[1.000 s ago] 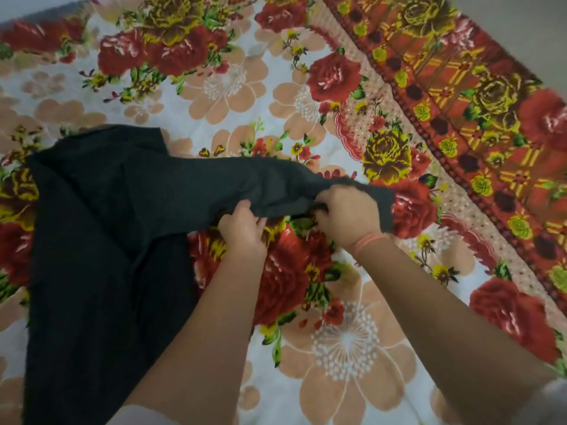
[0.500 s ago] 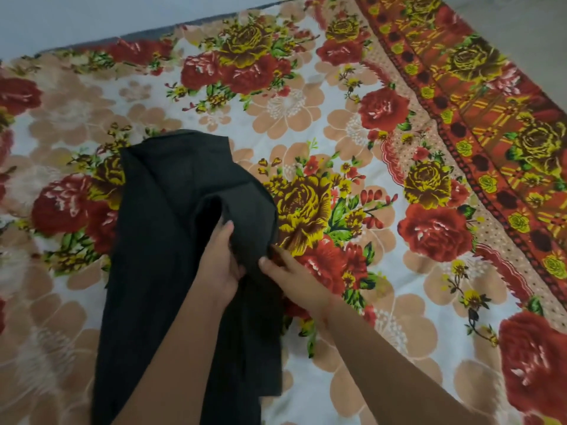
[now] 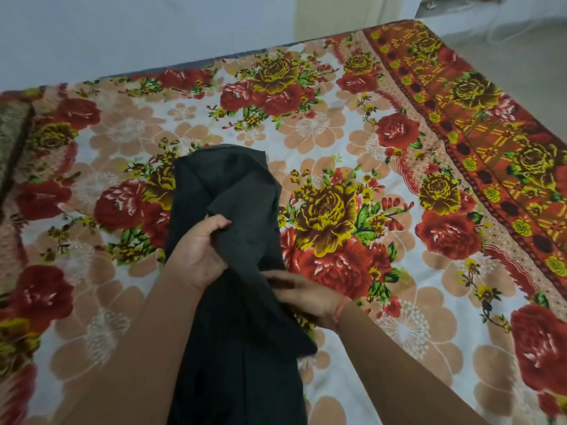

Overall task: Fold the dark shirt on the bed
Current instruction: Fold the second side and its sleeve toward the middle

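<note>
From the head camera, the dark shirt (image 3: 236, 357) lies in a long narrow bundle on the floral bedsheet (image 3: 334, 142) of the bed, left of centre. The left hand (image 3: 199, 253) grips a raised fold of it, fingers curled. The right hand (image 3: 306, 294), an orange thread (image 3: 342, 306) at its wrist, rests straight fingers on the shirt's right edge.

Open bedsheet (image 3: 337, 142) lies either side of the dark shirt (image 3: 233, 348).

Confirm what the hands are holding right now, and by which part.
Left hand grips a raised fold of the dark shirt near its middle. Right hand rests straight-fingered on the shirt's right edge, not clearly gripping.
</note>
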